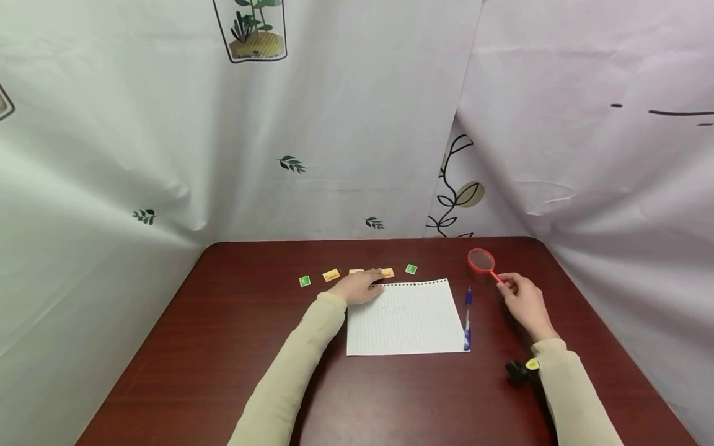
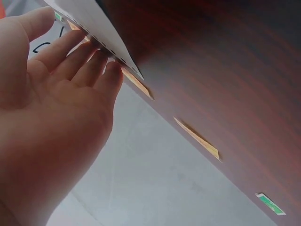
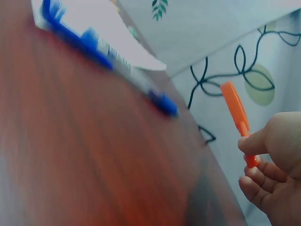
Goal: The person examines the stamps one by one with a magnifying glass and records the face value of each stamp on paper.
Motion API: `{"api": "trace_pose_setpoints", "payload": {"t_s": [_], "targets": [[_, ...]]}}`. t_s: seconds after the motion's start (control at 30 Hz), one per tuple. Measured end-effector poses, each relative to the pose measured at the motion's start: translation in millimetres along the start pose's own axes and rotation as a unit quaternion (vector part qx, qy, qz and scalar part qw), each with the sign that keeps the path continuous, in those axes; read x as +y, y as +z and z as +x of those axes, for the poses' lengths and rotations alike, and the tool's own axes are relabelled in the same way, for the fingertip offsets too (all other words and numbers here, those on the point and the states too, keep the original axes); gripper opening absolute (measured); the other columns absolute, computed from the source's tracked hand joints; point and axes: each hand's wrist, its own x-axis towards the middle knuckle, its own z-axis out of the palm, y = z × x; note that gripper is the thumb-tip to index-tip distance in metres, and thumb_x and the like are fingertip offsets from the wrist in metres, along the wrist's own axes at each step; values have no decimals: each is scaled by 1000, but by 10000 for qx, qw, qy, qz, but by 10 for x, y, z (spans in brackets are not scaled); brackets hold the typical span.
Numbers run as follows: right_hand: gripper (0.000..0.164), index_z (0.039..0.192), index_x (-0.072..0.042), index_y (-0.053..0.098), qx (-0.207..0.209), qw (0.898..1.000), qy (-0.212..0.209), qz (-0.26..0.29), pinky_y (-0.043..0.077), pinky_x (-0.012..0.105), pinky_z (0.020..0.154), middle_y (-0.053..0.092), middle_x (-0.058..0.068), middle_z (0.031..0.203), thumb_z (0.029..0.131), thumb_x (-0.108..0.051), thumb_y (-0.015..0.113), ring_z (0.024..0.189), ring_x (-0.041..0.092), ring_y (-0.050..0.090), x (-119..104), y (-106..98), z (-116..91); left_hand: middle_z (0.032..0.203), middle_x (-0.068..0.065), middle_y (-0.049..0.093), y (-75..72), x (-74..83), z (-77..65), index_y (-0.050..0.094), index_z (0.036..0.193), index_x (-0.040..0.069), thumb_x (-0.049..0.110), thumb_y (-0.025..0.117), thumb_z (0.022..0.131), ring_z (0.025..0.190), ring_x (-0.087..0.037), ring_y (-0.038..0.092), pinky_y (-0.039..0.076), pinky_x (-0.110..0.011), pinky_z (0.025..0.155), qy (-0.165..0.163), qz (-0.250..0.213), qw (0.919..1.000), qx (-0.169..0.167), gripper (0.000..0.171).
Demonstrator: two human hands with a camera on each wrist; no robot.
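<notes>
Magnifier (image 1: pixel 481 260), red-rimmed, is at the far right of the table (image 1: pixel 251 334), its handle pinched between the fingers of the right hand (image 1: pixel 527 306). The left hand (image 1: pixel 359 287) is over the far left corner of the lined paper (image 1: pixel 409 328), fingers loosely extended and grasping nothing; whether they touch the sheet I cannot tell. Just beyond the paper runs a row of small cards, green ones (image 1: pixel 304 281) at both ends and orange ones (image 1: pixel 331 275) between, one partly covered by that hand. A blue pen (image 1: pixel 467 319) lies along the paper's right edge.
</notes>
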Motion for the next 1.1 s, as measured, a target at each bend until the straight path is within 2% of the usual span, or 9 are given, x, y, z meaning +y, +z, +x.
{"api": "trace_pose_setpoints", "payload": {"t_s": [0.33, 0.57, 0.9, 1.1], "targets": [[24, 119, 3, 66, 121, 9989, 82, 454, 43, 31, 70, 62, 16, 96, 100, -11, 63, 84, 25, 55, -414, 274, 189, 158, -8, 41, 55, -47, 16, 50, 150, 10, 34, 52, 106, 145, -26, 38, 35, -41, 115, 56, -61, 10000, 48, 50], [22, 119, 1, 67, 13, 9959, 140, 899, 43, 28, 67, 60, 13, 96, 100, -11, 64, 83, 22, 53, -703, 474, 316, 158, -8, 41, 42, -52, 30, 50, 150, 9, 34, 52, 107, 145, -26, 39, 35, -41, 115, 26, -137, 9999, 94, 49], [21, 118, 0, 68, -131, 9923, 76, 1228, 42, 29, 68, 59, 12, 94, 99, -9, 65, 83, 23, 52, -981, 700, 323, 158, -8, 41, 28, -52, 37, 50, 149, 10, 35, 50, 107, 145, -25, 39, 35, -41, 115, 71, -48, 9999, 76, 49], [20, 117, -1, 69, -294, 9877, 34, 1536, 42, 30, 69, 59, 11, 95, 99, -10, 66, 83, 22, 53, -1085, 825, 290, 157, -10, 42, -13, -8, 8, 51, 148, 7, 31, 48, 108, 145, -25, 38, 34, -39, 115, 115, -184, 9997, 72, 47]]}}
